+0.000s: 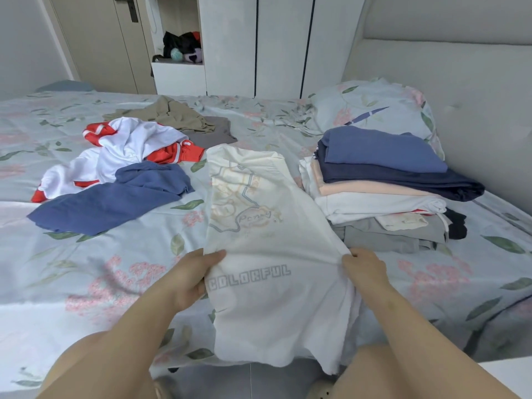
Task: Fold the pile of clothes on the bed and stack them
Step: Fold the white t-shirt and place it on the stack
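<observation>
A white T-shirt with a pale cartoon print and the word COLORFUL showing through lies lengthwise over the bed's near edge. My left hand grips its left side and my right hand pinches its right side. A stack of folded clothes sits to the right, blue on top, then navy, peach, white and grey. Unfolded clothes lie at the left: a blue garment, a white and red one, a khaki one and a grey one.
The bed has a floral sheet. A matching pillow lies by the padded headboard at the right. White wardrobes and a shelf with dark items stand behind the bed. Grey floor shows below its edge.
</observation>
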